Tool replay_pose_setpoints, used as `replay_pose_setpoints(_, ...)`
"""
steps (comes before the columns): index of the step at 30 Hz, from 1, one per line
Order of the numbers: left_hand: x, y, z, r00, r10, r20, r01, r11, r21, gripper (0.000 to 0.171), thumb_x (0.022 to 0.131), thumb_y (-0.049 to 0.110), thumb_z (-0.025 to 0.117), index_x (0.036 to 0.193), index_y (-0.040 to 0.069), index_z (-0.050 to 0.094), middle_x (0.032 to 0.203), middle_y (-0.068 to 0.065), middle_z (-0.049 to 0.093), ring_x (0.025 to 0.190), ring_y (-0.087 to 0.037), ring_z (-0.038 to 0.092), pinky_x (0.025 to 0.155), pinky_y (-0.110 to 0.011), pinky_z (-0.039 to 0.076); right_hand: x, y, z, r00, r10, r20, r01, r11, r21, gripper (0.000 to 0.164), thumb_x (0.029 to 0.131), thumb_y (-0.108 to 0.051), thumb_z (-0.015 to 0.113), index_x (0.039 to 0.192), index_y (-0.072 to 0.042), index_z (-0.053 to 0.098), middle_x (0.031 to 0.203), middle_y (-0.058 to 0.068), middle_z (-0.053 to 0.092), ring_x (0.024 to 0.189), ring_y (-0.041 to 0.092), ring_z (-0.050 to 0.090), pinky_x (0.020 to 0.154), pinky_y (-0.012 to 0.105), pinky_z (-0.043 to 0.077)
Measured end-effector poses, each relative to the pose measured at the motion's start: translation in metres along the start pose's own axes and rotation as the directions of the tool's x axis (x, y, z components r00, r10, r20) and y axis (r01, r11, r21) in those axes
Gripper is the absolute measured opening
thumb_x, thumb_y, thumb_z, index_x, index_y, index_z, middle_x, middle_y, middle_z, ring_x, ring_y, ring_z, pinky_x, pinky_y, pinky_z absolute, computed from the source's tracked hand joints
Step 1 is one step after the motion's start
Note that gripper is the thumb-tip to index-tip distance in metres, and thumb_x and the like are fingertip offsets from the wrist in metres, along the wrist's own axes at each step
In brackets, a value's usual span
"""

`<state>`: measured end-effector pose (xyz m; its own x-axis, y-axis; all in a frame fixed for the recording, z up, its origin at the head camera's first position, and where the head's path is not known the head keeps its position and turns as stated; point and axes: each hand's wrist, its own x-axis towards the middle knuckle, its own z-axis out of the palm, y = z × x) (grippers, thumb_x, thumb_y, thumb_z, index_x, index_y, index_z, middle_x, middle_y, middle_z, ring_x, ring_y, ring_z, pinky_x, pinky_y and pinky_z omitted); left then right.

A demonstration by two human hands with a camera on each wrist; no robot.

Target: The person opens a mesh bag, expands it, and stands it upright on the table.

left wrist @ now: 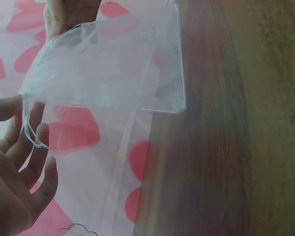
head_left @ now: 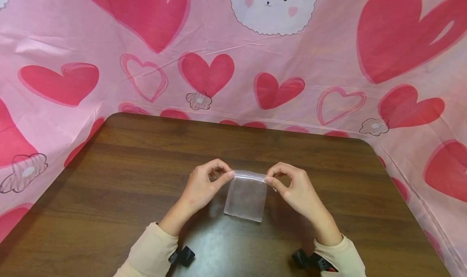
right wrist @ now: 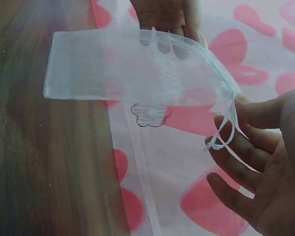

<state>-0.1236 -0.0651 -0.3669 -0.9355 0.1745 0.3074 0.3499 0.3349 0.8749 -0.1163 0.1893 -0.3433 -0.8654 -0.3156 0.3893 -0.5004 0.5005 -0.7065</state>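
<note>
A sheer white drawstring pouch (head_left: pixel 245 198) hangs between both hands, its gathered top edge uppermost. My left hand (head_left: pixel 204 183) pinches the left top corner between thumb and forefinger. At the opposite corner my right hand (head_left: pixel 293 185) pinches in the same way. In the left wrist view a knotted cord loop (left wrist: pixel 32 130) dangles by the left hand's fingers. The right wrist view shows another cord loop (right wrist: pixel 221 135) hanging beside the right hand. Both hands' remaining fingers are loosely bent. The pouch is see-through and looks flat, with nothing visible inside.
A dark wooden table (head_left: pixel 127 196) with rounded far corners lies under the hands. Pink cloth (head_left: pixel 248 62) printed with hearts surrounds it at the back and sides. Black wrist cameras (head_left: pixel 187 256) sit at the cream sleeves (head_left: pixel 151 248).
</note>
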Motion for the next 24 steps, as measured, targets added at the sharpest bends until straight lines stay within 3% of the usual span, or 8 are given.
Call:
replay_pose_setpoints(5,0.0,0.0,-0.002,1.0,0.007,-0.002,-0.007,1.0,0.019,0.007,0.088,0.024,0.077,0.086,0.023,0.071,0.081,0.015,0.067,0.076,-0.013,0.059,0.074,-0.045,0.049,-0.001,0.001,-0.003,0.999,-0.013,0.031,0.013,1.0,-0.008,0.012,0.086,-0.008,0.077,0.086,-0.017,0.069,0.083,-0.013,0.065,0.083,0.01,0.062,0.081,0.023,0.046)
replay_pose_setpoints(13,0.001,-0.001,-0.004,1.0,0.025,0.006,-0.025,0.998,0.055,0.007,0.086,0.024,0.078,0.085,0.025,0.072,0.081,0.018,0.067,0.078,-0.009,0.06,0.075,-0.036,0.049,-0.001,0.001,-0.006,0.998,-0.003,0.07,0.005,1.0,-0.027,0.005,0.087,-0.013,0.077,0.086,-0.013,0.072,0.083,-0.014,0.065,0.084,0.009,0.063,0.084,0.029,0.047)
replay_pose_setpoints(24,0.003,0.0,-0.008,0.998,0.049,0.033,-0.052,0.996,0.078,0.007,0.084,0.025,0.08,0.083,0.025,0.073,0.078,0.018,0.066,0.076,-0.004,0.061,0.076,-0.04,0.05,-0.001,0.001,-0.012,0.994,-0.01,0.111,0.013,1.0,-0.022,0.005,0.086,-0.013,0.078,0.086,-0.013,0.073,0.084,-0.013,0.066,0.085,0.009,0.063,0.082,0.024,0.047)
